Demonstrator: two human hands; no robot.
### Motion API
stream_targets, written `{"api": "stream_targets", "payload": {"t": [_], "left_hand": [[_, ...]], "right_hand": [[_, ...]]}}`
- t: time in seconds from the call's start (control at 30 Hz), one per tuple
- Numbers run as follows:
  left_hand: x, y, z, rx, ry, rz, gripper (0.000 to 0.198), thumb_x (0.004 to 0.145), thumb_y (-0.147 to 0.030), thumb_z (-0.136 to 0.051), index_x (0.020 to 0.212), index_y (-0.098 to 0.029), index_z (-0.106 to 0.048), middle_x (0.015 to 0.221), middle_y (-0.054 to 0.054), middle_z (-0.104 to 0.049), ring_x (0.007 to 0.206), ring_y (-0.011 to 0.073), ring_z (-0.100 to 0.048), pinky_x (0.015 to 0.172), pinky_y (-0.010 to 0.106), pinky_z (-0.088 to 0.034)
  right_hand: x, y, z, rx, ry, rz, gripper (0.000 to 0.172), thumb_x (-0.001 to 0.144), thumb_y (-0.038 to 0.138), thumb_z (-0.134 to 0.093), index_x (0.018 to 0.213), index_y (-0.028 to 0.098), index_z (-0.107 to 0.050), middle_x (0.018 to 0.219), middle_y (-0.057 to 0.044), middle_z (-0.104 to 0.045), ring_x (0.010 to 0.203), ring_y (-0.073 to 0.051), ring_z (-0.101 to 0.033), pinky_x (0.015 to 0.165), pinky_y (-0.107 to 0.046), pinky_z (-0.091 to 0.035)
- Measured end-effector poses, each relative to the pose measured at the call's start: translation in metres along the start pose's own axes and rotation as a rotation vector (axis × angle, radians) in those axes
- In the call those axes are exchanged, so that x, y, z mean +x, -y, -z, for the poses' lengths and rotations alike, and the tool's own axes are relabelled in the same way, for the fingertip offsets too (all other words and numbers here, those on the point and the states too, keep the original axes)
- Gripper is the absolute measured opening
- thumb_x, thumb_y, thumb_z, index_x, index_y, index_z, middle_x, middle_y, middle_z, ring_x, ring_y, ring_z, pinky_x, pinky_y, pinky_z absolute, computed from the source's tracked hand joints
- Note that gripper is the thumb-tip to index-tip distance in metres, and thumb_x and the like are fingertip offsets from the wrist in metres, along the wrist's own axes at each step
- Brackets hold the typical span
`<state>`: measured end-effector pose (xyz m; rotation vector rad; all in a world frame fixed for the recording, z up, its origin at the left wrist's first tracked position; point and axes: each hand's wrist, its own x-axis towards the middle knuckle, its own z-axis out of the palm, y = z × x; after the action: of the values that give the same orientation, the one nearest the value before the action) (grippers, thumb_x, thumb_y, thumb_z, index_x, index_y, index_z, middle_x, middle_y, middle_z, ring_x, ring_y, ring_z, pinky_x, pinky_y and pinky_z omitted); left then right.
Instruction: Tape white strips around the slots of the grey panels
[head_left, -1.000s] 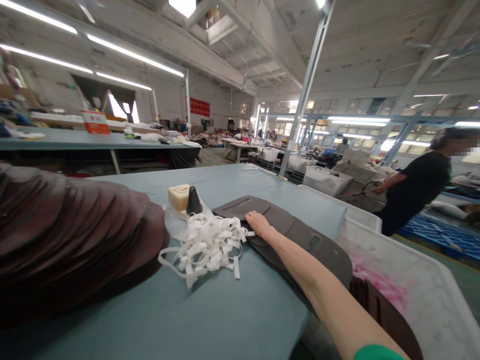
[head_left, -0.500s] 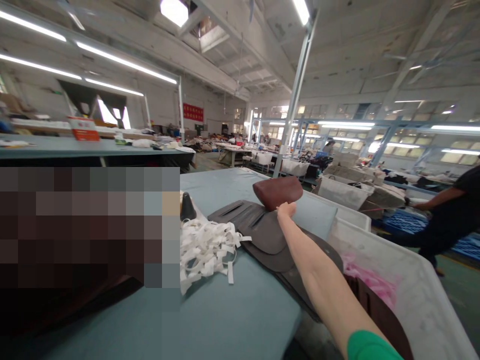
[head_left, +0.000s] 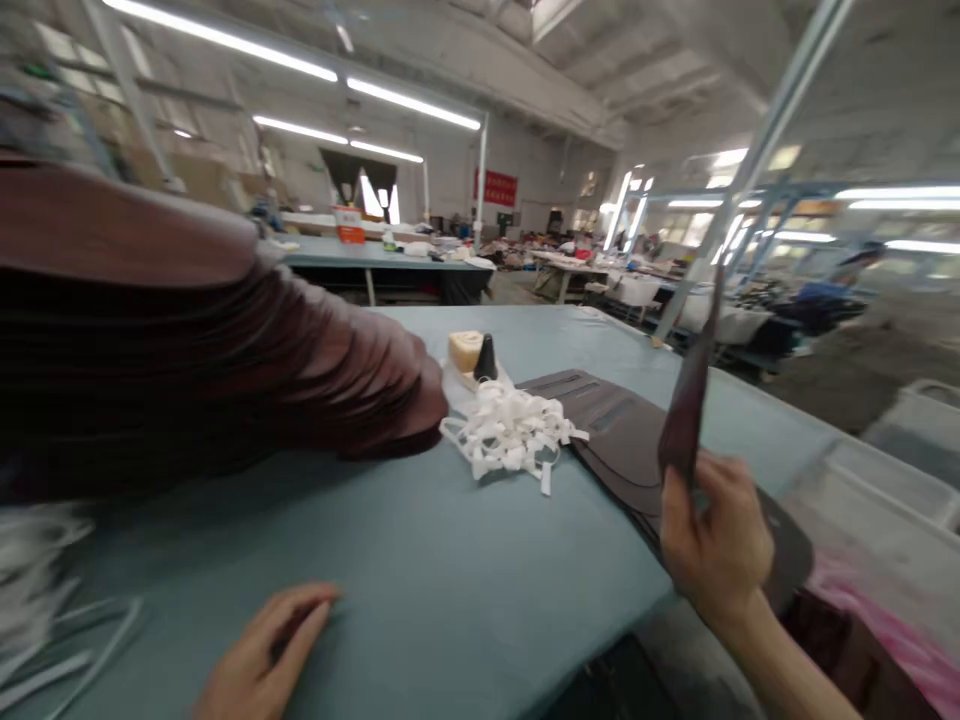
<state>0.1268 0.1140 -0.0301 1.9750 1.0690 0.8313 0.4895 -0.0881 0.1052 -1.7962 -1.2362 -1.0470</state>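
Observation:
My right hand [head_left: 716,545] is closed on a dark brown leather piece [head_left: 688,400], holding it upright and edge-on above the table's right side. Below it lies a stack of flat dark brown pieces with slots [head_left: 615,430]. My left hand [head_left: 262,650] rests on the blue-grey table [head_left: 450,570] near the front edge, fingers loosely curled with nothing in them. A tangle of white strips [head_left: 506,435] lies between the flat stack and a tall pile of brown leather pieces [head_left: 195,350] on the left.
A tan block [head_left: 465,350] and a small black cone [head_left: 487,358] stand behind the strips. More white strips [head_left: 45,620] blur at the far left. A white bin [head_left: 892,480] with pink material [head_left: 892,630] sits to the right of the table. Other work tables fill the hall behind.
My right hand lifted one brown piece off the flat stack and drew it back toward me, turning it upright. The view swung left and my left hand came into sight on the table.

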Motion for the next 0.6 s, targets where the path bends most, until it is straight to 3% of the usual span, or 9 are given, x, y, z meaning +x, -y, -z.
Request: {"api": "stream_targets", "payload": {"t": [0.07,0.1,0.2,0.27,0.37,0.43,0.53,0.6], "left_hand": [[-0.012,-0.009,0.007,-0.364,0.124,0.354,0.039,0.082,-0.054,-0.055,0.100,-0.020,-0.064,0.103,0.007,-0.068,0.101,0.0263,-0.063,0.090,0.039,-0.051],[-0.015,-0.015,0.012,-0.579,0.135,0.466,0.043,0.085,-0.055,-0.050,0.104,-0.018,-0.063,0.109,0.009,-0.067,0.106,0.0266,-0.061,0.092,0.039,-0.050],[-0.021,-0.024,0.033,-1.034,0.170,0.631,0.049,0.090,-0.054,-0.040,0.113,-0.014,-0.057,0.115,0.014,-0.064,0.107,0.0252,-0.061,0.092,0.039,-0.049],[-0.027,-0.021,0.049,-1.144,0.143,0.661,0.048,0.092,-0.052,-0.038,0.114,-0.013,-0.056,0.114,0.015,-0.064,0.102,0.0233,-0.063,0.088,0.037,-0.050],[-0.034,-0.008,0.067,-1.138,0.089,0.668,0.046,0.092,-0.050,-0.040,0.110,-0.011,-0.056,0.111,0.015,-0.065,0.098,0.0210,-0.064,0.087,0.034,-0.050],[-0.032,0.000,0.070,-1.064,0.088,0.667,0.044,0.091,-0.050,-0.045,0.110,-0.012,-0.057,0.109,0.015,-0.065,0.096,0.0197,-0.064,0.085,0.032,-0.050],[-0.014,0.005,0.060,-0.859,0.125,0.648,0.043,0.085,-0.050,-0.056,0.109,-0.015,-0.059,0.103,0.011,-0.068,0.085,0.0172,-0.066,0.072,0.026,-0.051],[0.004,0.005,0.049,-0.717,0.141,0.626,0.043,0.077,-0.046,-0.068,0.105,-0.014,-0.061,0.099,0.010,-0.070,0.080,0.0166,-0.066,0.067,0.023,-0.049]], "right_hand": [[-0.048,0.066,-0.005,0.275,0.148,0.308,0.026,0.082,0.014,-0.053,0.107,0.021,-0.058,0.097,-0.007,-0.062,0.096,-0.022,-0.057,0.088,-0.042,-0.043],[-0.070,0.098,-0.010,0.402,0.219,0.406,0.033,0.081,0.010,-0.052,0.111,0.020,-0.058,0.098,-0.008,-0.063,0.096,-0.021,-0.057,0.089,-0.043,-0.042],[-0.115,0.177,-0.026,0.698,0.432,0.488,0.023,0.084,0.011,-0.048,0.102,0.017,-0.061,0.085,-0.006,-0.064,0.080,-0.017,-0.057,0.079,-0.036,-0.044],[-0.127,0.198,-0.037,0.813,0.604,0.481,0.013,0.089,0.024,-0.050,0.092,0.020,-0.062,0.080,-0.003,-0.063,0.076,-0.016,-0.056,0.074,-0.033,-0.045],[-0.126,0.172,-0.058,0.753,0.718,0.250,0.015,0.090,0.030,-0.050,0.093,0.021,-0.061,0.091,-0.005,-0.063,0.090,-0.019,-0.056,0.083,-0.035,-0.044],[-0.122,0.135,-0.076,0.526,0.647,0.020,0.021,0.092,0.033,-0.046,0.095,0.019,-0.061,0.096,-0.010,-0.062,0.095,-0.023,-0.054,0.087,-0.039,-0.044],[-0.121,0.090,-0.100,0.129,0.639,-0.141,0.045,0.087,0.049,-0.046,0.103,0.010,-0.061,0.100,-0.019,-0.060,0.097,-0.033,-0.050,0.088,-0.049,-0.042],[-0.121,0.080,-0.111,0.055,0.712,-0.187,0.056,0.083,0.050,-0.048,0.113,0.004,-0.057,0.104,-0.022,-0.057,0.100,-0.035,-0.048,0.089,-0.051,-0.041]]}}
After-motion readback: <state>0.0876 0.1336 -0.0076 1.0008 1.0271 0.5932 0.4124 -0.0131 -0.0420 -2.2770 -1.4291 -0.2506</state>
